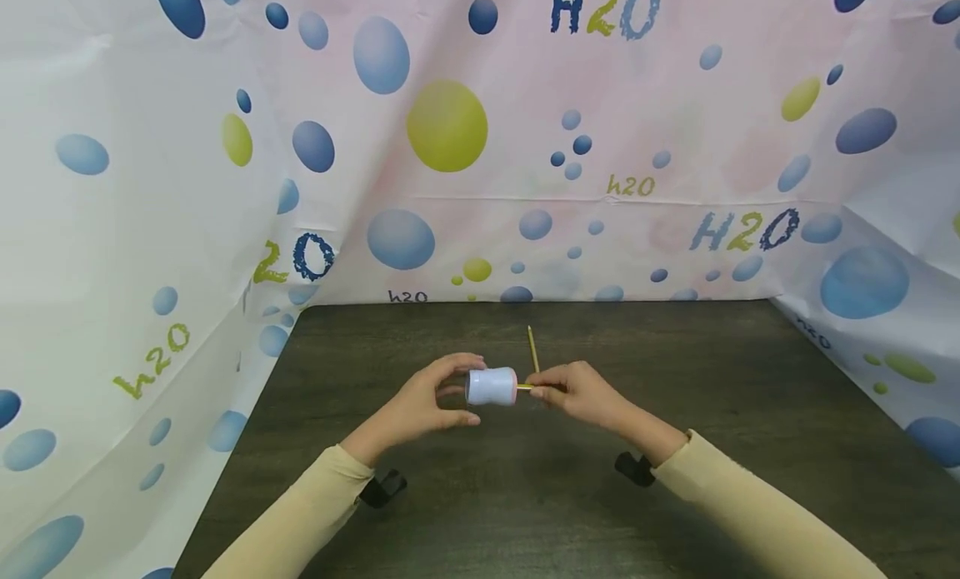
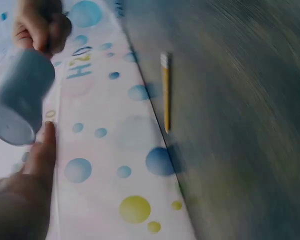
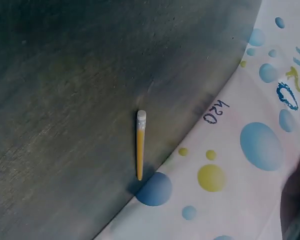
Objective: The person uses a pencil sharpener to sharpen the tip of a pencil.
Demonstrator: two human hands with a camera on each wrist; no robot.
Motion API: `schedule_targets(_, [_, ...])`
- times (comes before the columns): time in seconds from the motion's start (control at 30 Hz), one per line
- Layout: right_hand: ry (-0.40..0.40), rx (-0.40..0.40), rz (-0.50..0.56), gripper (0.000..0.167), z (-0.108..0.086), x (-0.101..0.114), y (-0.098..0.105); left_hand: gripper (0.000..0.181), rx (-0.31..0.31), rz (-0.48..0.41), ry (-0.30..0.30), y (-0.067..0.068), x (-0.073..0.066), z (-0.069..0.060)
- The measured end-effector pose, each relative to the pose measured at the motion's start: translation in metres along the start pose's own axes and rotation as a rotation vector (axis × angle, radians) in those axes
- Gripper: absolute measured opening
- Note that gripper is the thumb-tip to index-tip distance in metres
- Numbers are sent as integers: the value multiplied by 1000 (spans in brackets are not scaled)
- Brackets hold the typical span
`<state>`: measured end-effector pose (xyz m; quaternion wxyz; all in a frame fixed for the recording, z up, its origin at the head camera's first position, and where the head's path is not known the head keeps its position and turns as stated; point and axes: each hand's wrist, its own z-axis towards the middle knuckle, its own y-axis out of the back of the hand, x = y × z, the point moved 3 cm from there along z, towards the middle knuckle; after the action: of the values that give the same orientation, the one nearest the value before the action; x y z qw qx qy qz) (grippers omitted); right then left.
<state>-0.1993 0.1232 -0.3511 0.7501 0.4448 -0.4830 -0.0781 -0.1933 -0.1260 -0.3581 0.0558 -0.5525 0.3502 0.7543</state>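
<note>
- While the left hand [image 1: 426, 401] spreads around, without visibly clasping, a sideways pale cup [image 1: 491, 386] in the frame's lower middle, the right hand [image 1: 581, 392] pinches a striped pencil [image 1: 524, 387] at its right end.
- Too loose a left hold could drop the cup.
- Above, a yellow pencil [image 1: 533, 348] lies on the dark table [image 1: 675, 354]; a bump could roll it.

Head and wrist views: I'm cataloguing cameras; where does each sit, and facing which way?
Head: on the head, facing forward and down at the table; left hand, right hand and sleeves show.
Left wrist: on that wrist, facing cup, table and backdrop; part of the left hand shows, the right beyond.
Right wrist: on that wrist, facing table and backdrop; dark blur at right, perhaps a hand.
Shared: both wrist views show the pencil on the table.
</note>
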Motion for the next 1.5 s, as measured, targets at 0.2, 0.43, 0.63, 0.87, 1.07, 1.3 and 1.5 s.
schedule_targets(0.2, [423,-434,-481,24,-9,6,-6,92,31,-254,262,-1,15,2])
schedule_targets(0.43, [629,-530,-643,39,-16,10,-17,56,-5,-254,321,-9,20,0])
schedule_targets(0.63, [225,-69,-220,16,-6,8,-5,50,-116,3,154,-8,8,-2])
schedule_targets(0.87, [-218,330,353,28,12,-7,10,51,-138,225,-69,-8,-2,-1])
schedule_targets(1.07, [-30,93,5,26,14,1,10,79,-72,-103,35,1,7,2])
schedule_targets(1.3, [440,-402,-629,28,3,8,5,85,27,-398,402,-2,25,6])
schedule_targets(1.5, [666,-466,-830,45,-3,11,-7,66,33,-420,390,-13,28,7])
